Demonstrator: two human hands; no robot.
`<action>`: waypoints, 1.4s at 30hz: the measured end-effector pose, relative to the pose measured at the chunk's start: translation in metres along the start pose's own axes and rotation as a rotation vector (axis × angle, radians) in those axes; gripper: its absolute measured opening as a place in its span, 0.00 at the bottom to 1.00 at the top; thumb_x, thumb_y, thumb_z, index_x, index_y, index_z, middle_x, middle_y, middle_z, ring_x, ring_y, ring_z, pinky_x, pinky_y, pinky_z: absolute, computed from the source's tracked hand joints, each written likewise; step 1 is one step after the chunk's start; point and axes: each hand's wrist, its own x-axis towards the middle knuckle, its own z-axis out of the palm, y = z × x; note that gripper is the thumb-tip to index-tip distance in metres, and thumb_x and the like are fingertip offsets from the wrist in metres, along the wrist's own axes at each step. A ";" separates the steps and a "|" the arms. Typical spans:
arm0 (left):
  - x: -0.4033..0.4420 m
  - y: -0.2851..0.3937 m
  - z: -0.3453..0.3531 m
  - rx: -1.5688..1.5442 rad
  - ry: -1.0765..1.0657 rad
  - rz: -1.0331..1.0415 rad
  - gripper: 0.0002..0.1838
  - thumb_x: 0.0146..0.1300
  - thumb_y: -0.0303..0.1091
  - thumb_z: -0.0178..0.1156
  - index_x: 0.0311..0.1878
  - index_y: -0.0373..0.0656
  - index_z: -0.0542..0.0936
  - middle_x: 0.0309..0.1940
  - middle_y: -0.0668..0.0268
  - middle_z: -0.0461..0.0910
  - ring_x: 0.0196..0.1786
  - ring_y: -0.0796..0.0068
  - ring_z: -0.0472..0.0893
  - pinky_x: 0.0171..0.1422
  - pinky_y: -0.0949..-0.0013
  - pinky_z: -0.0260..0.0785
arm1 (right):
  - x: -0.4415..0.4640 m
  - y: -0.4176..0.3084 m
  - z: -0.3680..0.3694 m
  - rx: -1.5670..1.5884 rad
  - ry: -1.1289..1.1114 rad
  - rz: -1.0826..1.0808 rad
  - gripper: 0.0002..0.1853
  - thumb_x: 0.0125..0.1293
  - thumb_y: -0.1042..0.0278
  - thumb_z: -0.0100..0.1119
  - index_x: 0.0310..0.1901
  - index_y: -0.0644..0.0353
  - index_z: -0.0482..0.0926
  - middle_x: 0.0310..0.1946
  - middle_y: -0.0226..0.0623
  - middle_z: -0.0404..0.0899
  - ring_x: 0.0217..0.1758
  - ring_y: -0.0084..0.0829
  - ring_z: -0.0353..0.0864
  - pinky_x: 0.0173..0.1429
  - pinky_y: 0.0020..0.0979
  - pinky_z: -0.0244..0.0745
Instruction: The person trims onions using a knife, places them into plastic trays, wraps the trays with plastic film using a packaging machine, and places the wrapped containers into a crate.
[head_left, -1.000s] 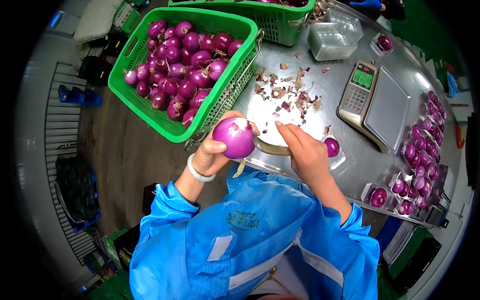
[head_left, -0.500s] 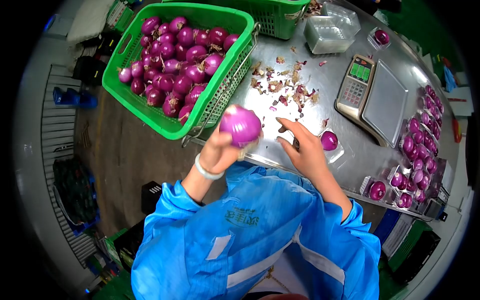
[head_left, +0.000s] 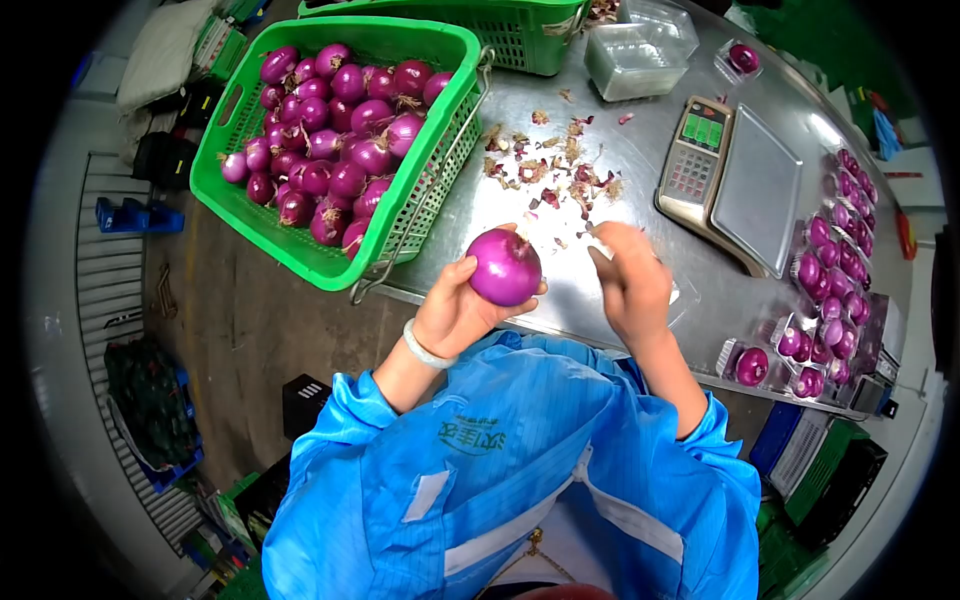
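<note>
And there's the onion (head_left: 505,268), turned in the left hand (head_left: 458,312) so that a smooth, glossy flank shows, with a pale stub poking up at its top! The strip of skin that dangles beneath it in the earlier views is gone from sight; on the side we can see, this one now looks well stripped, though the underside is hidden by the palm and fingers. That left hand has its thumb and fingers clamped round the onion, holding it up just off the near edge of the steel table (head_left: 640,145), close to the corner of the green basket (head_left: 428,190). Now over to the right hand (head_left: 638,285), and here's a change too: the curved blade so plain a second ago no longer shows clearly. The fingers are curled, forefinger and thumb near each other, with a small dark bit at the tips; whether they pinch it, or whether the palm hides the blade, I cannot tell. Either way, right hand and onion are apart, so no cutting is visible at this instant. The right hand also comes across the clear tray (head_left: 685,300) beside it, masking the onion that sits there in the earlier views. Beyond the hands, the peel scraps (head_left: 560,170) lie scattered on the steel, between the basket and the scale (head_left: 690,170).
</note>
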 end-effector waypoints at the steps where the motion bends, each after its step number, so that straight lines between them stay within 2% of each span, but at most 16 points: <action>1: -0.002 0.000 0.001 0.007 0.039 0.015 0.40 0.67 0.49 0.60 0.77 0.49 0.56 0.65 0.55 0.71 0.63 0.49 0.77 0.66 0.49 0.75 | -0.006 0.001 0.001 -0.089 -0.061 -0.122 0.22 0.52 0.76 0.66 0.52 0.56 0.81 0.44 0.31 0.83 0.29 0.26 0.81 0.30 0.30 0.77; 3: -0.003 0.000 0.004 0.025 0.109 0.038 0.40 0.66 0.50 0.60 0.76 0.50 0.56 0.66 0.55 0.70 0.63 0.42 0.76 0.63 0.50 0.77 | -0.009 -0.003 0.003 -0.218 -0.155 -0.226 0.27 0.51 0.74 0.63 0.57 0.52 0.80 0.46 0.29 0.82 0.29 0.27 0.80 0.29 0.32 0.78; 7: -0.003 0.004 0.003 0.076 0.020 -0.022 0.43 0.63 0.50 0.64 0.76 0.49 0.56 0.66 0.55 0.70 0.65 0.50 0.76 0.62 0.48 0.77 | -0.012 -0.006 0.011 -0.325 -0.256 -0.167 0.28 0.54 0.72 0.61 0.61 0.50 0.78 0.46 0.28 0.79 0.31 0.26 0.81 0.30 0.30 0.78; 13: -0.006 0.000 0.009 0.296 0.156 0.118 0.45 0.56 0.44 0.71 0.74 0.48 0.59 0.62 0.54 0.71 0.61 0.46 0.78 0.62 0.45 0.77 | -0.017 -0.009 0.026 -0.270 -0.229 -0.116 0.29 0.55 0.74 0.59 0.62 0.51 0.77 0.46 0.30 0.79 0.34 0.29 0.83 0.32 0.30 0.80; 15: -0.004 0.009 0.011 0.373 0.228 0.230 0.45 0.53 0.41 0.72 0.72 0.44 0.60 0.61 0.55 0.70 0.63 0.55 0.77 0.64 0.47 0.76 | -0.024 0.001 0.025 -0.208 -0.230 -0.049 0.31 0.53 0.77 0.61 0.62 0.52 0.76 0.48 0.33 0.81 0.32 0.31 0.83 0.32 0.30 0.80; 17: -0.004 0.017 0.013 0.570 0.324 0.424 0.45 0.50 0.34 0.74 0.71 0.42 0.62 0.61 0.58 0.70 0.64 0.62 0.74 0.71 0.58 0.69 | -0.027 -0.004 0.018 -0.112 -0.119 -0.113 0.33 0.51 0.79 0.61 0.63 0.53 0.76 0.48 0.35 0.82 0.30 0.33 0.82 0.33 0.30 0.80; 19: -0.003 0.019 0.003 1.195 0.439 0.657 0.50 0.42 0.33 0.80 0.70 0.40 0.64 0.60 0.58 0.70 0.61 0.63 0.74 0.67 0.60 0.69 | -0.023 -0.028 0.009 0.137 -0.158 0.023 0.34 0.53 0.73 0.69 0.65 0.55 0.74 0.50 0.37 0.83 0.24 0.26 0.77 0.30 0.26 0.76; 23: 0.010 0.008 0.010 1.621 0.164 0.951 0.49 0.37 0.36 0.83 0.66 0.40 0.69 0.56 0.53 0.75 0.57 0.53 0.76 0.63 0.57 0.70 | -0.015 -0.024 0.026 0.926 -0.268 0.620 0.43 0.53 0.59 0.78 0.69 0.59 0.68 0.51 0.36 0.82 0.21 0.13 0.67 0.25 0.21 0.66; 25: 0.013 0.006 0.020 1.795 0.082 0.876 0.49 0.37 0.37 0.83 0.66 0.40 0.70 0.61 0.55 0.73 0.61 0.59 0.76 0.67 0.57 0.69 | -0.022 -0.022 0.023 1.206 -0.326 0.863 0.41 0.57 0.59 0.77 0.69 0.60 0.67 0.42 0.34 0.81 0.20 0.14 0.66 0.23 0.20 0.65; 30: 0.027 -0.018 0.027 1.346 0.120 0.704 0.19 0.47 0.25 0.76 0.46 0.40 0.86 0.53 0.58 0.80 0.56 0.60 0.78 0.58 0.60 0.71 | -0.044 -0.019 0.022 1.377 -0.093 0.933 0.39 0.61 0.60 0.73 0.70 0.62 0.64 0.30 0.28 0.75 0.18 0.15 0.68 0.21 0.20 0.64; 32: 0.033 -0.016 0.013 1.408 -0.009 0.742 0.16 0.48 0.22 0.74 0.43 0.39 0.87 0.48 0.59 0.82 0.53 0.61 0.79 0.56 0.61 0.71 | -0.055 -0.014 0.023 1.356 -0.049 0.929 0.38 0.63 0.58 0.72 0.69 0.63 0.64 0.26 0.27 0.73 0.18 0.15 0.68 0.20 0.20 0.63; 34: 0.043 -0.018 0.014 1.438 -0.079 0.754 0.10 0.51 0.17 0.70 0.38 0.37 0.86 0.39 0.61 0.83 0.45 0.64 0.80 0.51 0.64 0.72 | -0.069 -0.010 0.024 1.356 -0.033 1.019 0.38 0.63 0.56 0.72 0.69 0.62 0.65 0.25 0.27 0.72 0.17 0.15 0.67 0.20 0.20 0.63; 37: 0.050 -0.026 0.004 1.404 -0.008 0.569 0.07 0.57 0.16 0.66 0.39 0.33 0.82 0.42 0.59 0.80 0.45 0.71 0.77 0.51 0.68 0.72 | -0.090 -0.003 0.020 1.286 0.049 1.133 0.37 0.63 0.57 0.71 0.68 0.63 0.65 0.23 0.27 0.71 0.17 0.16 0.66 0.20 0.21 0.62; 38: 0.058 -0.027 -0.004 1.453 0.072 0.658 0.04 0.60 0.15 0.63 0.35 0.34 0.80 0.39 0.61 0.78 0.42 0.73 0.77 0.50 0.71 0.71 | -0.097 0.001 0.015 1.251 0.075 1.160 0.37 0.62 0.57 0.71 0.68 0.63 0.65 0.23 0.27 0.71 0.16 0.16 0.66 0.20 0.21 0.62; 39: 0.067 -0.027 -0.005 1.238 0.202 0.654 0.02 0.61 0.19 0.65 0.34 0.36 0.81 0.33 0.63 0.79 0.36 0.75 0.77 0.43 0.74 0.70 | -0.105 0.005 0.009 1.219 0.099 1.189 0.37 0.62 0.58 0.71 0.68 0.63 0.66 0.23 0.27 0.72 0.16 0.16 0.66 0.20 0.21 0.62; 42: 0.090 -0.002 -0.056 1.420 0.325 0.419 0.06 0.66 0.24 0.62 0.32 0.33 0.81 0.33 0.63 0.79 0.32 0.78 0.76 0.39 0.75 0.67 | -0.135 0.031 -0.009 0.812 0.320 1.265 0.36 0.58 0.60 0.74 0.66 0.60 0.69 0.34 0.33 0.79 0.21 0.19 0.73 0.22 0.21 0.68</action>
